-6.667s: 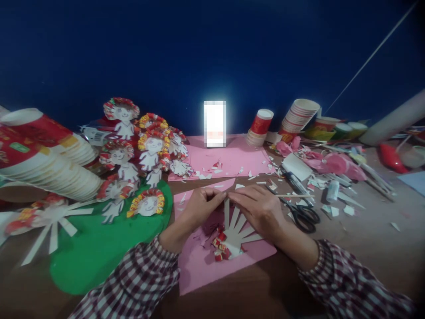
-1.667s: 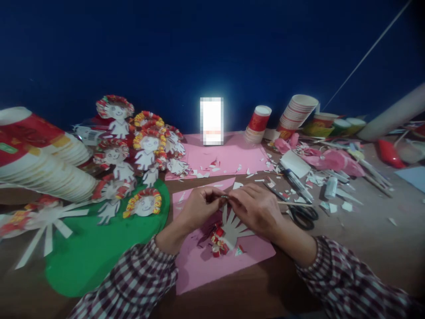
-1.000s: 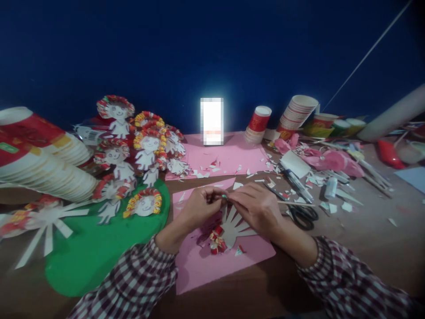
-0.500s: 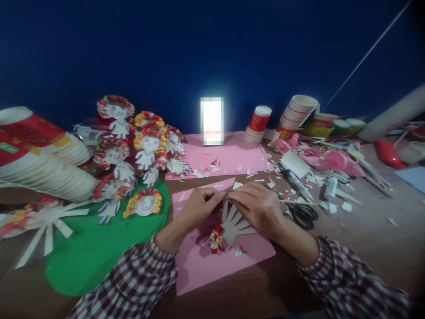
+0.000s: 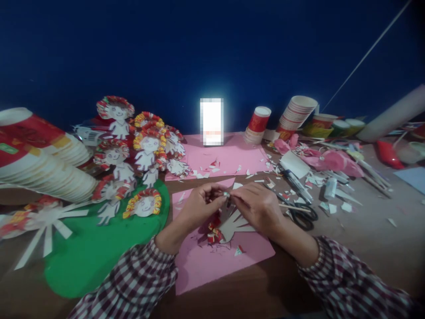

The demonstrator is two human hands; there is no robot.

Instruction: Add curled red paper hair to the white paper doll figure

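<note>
My left hand point(image 5: 199, 206) and my right hand point(image 5: 255, 204) meet above a pink paper sheet point(image 5: 215, 266), fingertips pinched together on the end of one white strip of a cut paper cup point(image 5: 237, 223). The cup is slit into several white strips that fan out; some strips are rolled into red curls point(image 5: 214, 232) at its lower left. Both hands are closed in a pinch, and the strip end is rolled tight between them.
Finished paper-cup dolls point(image 5: 146, 150) stand at the left on a green sheet point(image 5: 93, 252). Stacked cups point(image 5: 40, 155) lie far left, more cups point(image 5: 297, 113) at the back right. Scissors point(image 5: 303, 212), a marker point(image 5: 295, 181) and paper scraps litter the right. A bright phone point(image 5: 211, 122) stands at the back.
The strip between my fingers has been rolled shorter, and the cut cup has shifted and tilted slightly left under my hands. My hands stayed in the same spot.
</note>
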